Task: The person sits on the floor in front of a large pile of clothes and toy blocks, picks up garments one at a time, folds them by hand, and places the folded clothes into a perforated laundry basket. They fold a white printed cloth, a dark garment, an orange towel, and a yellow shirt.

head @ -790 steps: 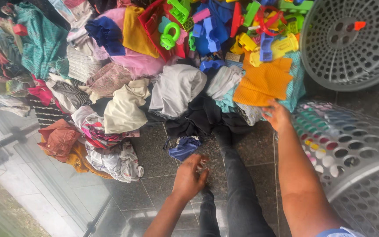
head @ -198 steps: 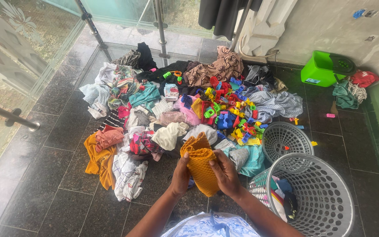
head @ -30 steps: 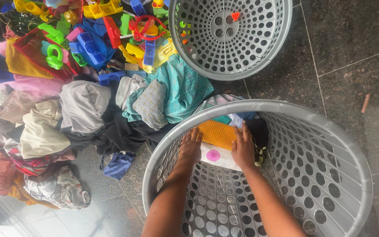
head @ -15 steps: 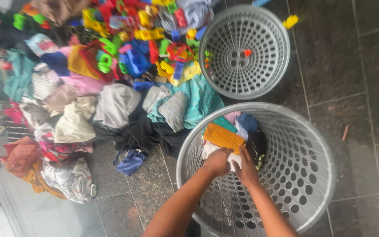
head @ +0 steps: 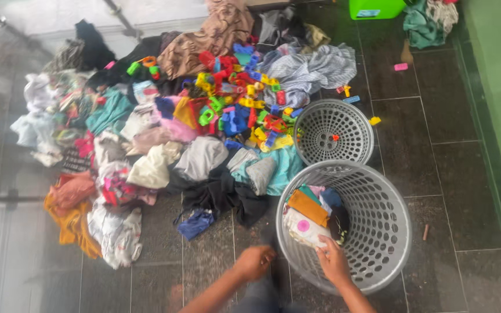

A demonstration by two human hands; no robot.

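Right hand: your right hand (head: 333, 262) rests inside the near part of the big grey laundry basket (head: 385, 243), the fingers spread flat and touching the white folded cloth with a pink spot (head: 300, 227); it grips nothing.
Left hand: your left hand (head: 254, 262) is outside the basket, low over the dark floor tiles (head: 430, 150), just beside the basket's wall; the fingers are curled in, but I cannot tell if they close on something (the picture is blurred there).
Basket content: the folded orange cloth (head: 308, 207) lies on the stack, touching the white one, with a teal piece, a blue piece and a black garment (head: 340, 222) beside it.
Second basket: a smaller grey basket (head: 333, 131) stands just behind the big one, their rims touching or nearly so, with one small red piece inside.
Pile of clothes: a wide heap of mixed clothes (head: 146, 150) covers the floor to your left.
Toys: many coloured plastic toys (head: 239, 104) lie on the far part of the heap, near the smaller basket.
Far corner: a green bucket (head: 376, 8) stands at the top edge.
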